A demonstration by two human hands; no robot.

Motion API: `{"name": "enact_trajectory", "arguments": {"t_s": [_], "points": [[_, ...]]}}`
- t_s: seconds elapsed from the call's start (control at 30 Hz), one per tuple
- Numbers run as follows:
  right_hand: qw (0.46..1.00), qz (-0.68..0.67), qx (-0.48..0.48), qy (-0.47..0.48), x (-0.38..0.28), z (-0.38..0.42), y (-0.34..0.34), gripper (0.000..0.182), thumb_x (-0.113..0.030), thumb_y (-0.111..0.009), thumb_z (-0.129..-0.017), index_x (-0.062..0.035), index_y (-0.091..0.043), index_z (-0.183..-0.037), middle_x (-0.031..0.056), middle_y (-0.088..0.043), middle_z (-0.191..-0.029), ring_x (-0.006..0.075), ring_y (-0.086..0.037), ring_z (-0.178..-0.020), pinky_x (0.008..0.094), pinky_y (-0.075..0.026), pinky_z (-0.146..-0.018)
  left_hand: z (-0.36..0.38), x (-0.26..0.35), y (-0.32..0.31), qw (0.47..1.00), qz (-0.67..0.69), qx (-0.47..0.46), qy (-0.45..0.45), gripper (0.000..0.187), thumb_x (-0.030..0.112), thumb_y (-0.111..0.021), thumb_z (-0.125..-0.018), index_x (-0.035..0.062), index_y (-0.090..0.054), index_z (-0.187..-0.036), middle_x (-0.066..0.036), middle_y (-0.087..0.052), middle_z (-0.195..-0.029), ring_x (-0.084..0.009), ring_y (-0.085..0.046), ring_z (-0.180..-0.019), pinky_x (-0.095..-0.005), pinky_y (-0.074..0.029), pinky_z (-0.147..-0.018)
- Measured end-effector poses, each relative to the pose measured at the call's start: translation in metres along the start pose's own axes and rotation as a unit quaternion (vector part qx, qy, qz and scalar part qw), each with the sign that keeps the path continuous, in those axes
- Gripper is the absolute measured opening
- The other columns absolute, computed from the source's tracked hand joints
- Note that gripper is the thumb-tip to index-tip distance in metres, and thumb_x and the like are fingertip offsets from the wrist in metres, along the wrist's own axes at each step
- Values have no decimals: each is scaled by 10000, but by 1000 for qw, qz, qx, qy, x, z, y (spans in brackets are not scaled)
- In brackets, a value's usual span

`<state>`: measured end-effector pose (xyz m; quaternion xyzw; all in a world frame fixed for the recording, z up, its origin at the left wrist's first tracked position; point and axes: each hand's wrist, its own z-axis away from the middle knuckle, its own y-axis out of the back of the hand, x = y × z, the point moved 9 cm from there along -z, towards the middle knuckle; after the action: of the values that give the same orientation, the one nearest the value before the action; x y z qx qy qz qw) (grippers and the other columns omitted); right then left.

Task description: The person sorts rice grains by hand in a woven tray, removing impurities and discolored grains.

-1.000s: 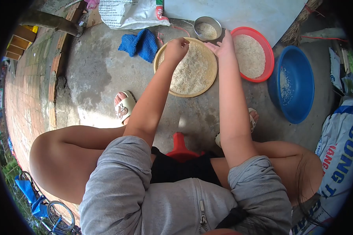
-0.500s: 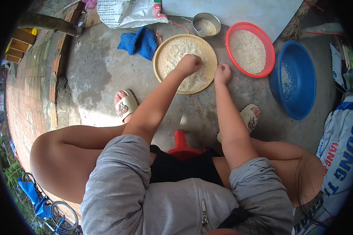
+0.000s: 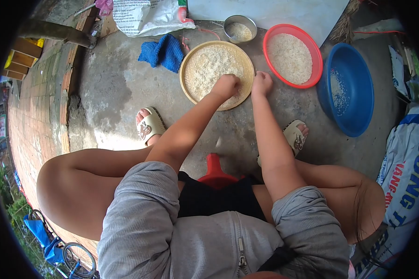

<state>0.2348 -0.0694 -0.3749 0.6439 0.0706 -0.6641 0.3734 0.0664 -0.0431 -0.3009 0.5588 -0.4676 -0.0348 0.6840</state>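
A round woven tray (image 3: 183,83) lies on the concrete floor with a spread of pale rice grains (image 3: 211,63) on it. My left hand (image 3: 226,86) is over the lower right part of the rice, its fingers curled down to the grains. Anything pinched there is hidden. Beside the tray's right rim, my right hand (image 3: 262,84) is closed, its fingers against or very near the edge. What it holds, if anything, does not show. To the right stands a red basin (image 3: 317,76) holding white rice.
Right of the red basin, a blue basin (image 3: 358,116) holds scattered grains. A metal bowl (image 3: 227,30) with some grains stands behind the tray. Left of it lie a blue cloth (image 3: 163,53) and a printed white sack (image 3: 146,18). A large sack (image 3: 400,186) lies at right.
My left hand has lowered toward the near right part of the rice. My right hand has come slightly closer to the tray's rim. The whole view has shifted a little.
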Motion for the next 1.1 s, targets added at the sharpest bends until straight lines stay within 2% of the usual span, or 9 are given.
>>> {"name": "enact_trajectory", "arguments": {"t_s": [0.17,0.23,0.27,0.33,0.47,0.63,0.73,0.93,1.1], "points": [[961,-147,-192,-133,-28,28,-28,210,-180,-528,-838,-2,-628,-887,117,-641,-827,208,-620,-743,305,-506,-676,-19,-7,59,981,147,96,86,143,118,-706,-700,55,-708,-829,-107,-668,-774,-220,-655,-685,-320,-520,-661],[853,-333,-257,-307,-22,46,-54,234,-211,-482,-866,-17,-595,-930,102,-607,-851,180,-596,-753,279,-503,-631,-28,-1,55,974,203,64,73,187,130,-707,-695,66,-700,-871,-102,-659,-803,-236,-645,-729,-336,-518,-691],[853,-335,-257,-307,-24,45,-52,234,-211,-482,-866,-17,-595,-930,102,-607,-851,180,-596,-753,279,-503,-631,-30,4,54,975,202,64,72,187,130,-707,-695,66,-700,-871,-102,-659,-803,-236,-645,-729,-336,-518,-691],[772,-423,-347,-324,-43,54,-59,254,-219,-426,-885,-10,-558,-942,107,-584,-872,191,-580,-761,273,-500,-613,-23,47,84,983,-14,182,-29,273,147,-708,-681,75,-676,-942,-113,-624,-848,-264,-620,-802,-366,-505,-745],[798,-387,-227,-403,-4,33,-46,265,-179,-368,-881,25,-537,-879,108,-566,-813,215,-567,-711,279,-507,-619,-18,33,66,989,53,98,97,266,162,-657,-689,92,-641,-945,-91,-573,-969,-270,-544,-974,-373,-498,-802],[789,-437,-107,-420,19,11,-21,262,-177,-343,-889,24,-506,-933,110,-554,-846,205,-564,-716,293,-521,-652,12,28,6,998,-20,49,-15,281,127,-642,-723,89,-646,-1002,-94,-598,-945,-293,-564,-912,-365,-479,-822],[794,-431,-108,-415,17,12,-19,266,-177,-339,-890,27,-501,-945,116,-550,-861,209,-562,-730,295,-522,-662,30,40,-8,988,1,79,-130,213,115,-613,-750,71,-655,-954,-95,-609,-910,-278,-594,-854,-370,-498,-772],[804,-423,-133,-396,2,19,-27,240,-116,-363,-868,61,-498,-957,127,-541,-896,229,-572,-795,312,-539,-710,28,32,-28,996,33,-31,-83,144,120,-639,-718,69,-683,-846,-96,-623,-789,-278,-615,-772,-368,-508,-688],[835,-363,-205,-359,-7,26,-30,261,-144,-373,-873,61,-508,-959,134,-541,-890,238,-568,-809,325,-535,-738,2,0,17,989,117,70,60,129,110,-685,-681,53,-703,-795,-124,-659,-756,-271,-636,-669,-344,-512,-670]]}}
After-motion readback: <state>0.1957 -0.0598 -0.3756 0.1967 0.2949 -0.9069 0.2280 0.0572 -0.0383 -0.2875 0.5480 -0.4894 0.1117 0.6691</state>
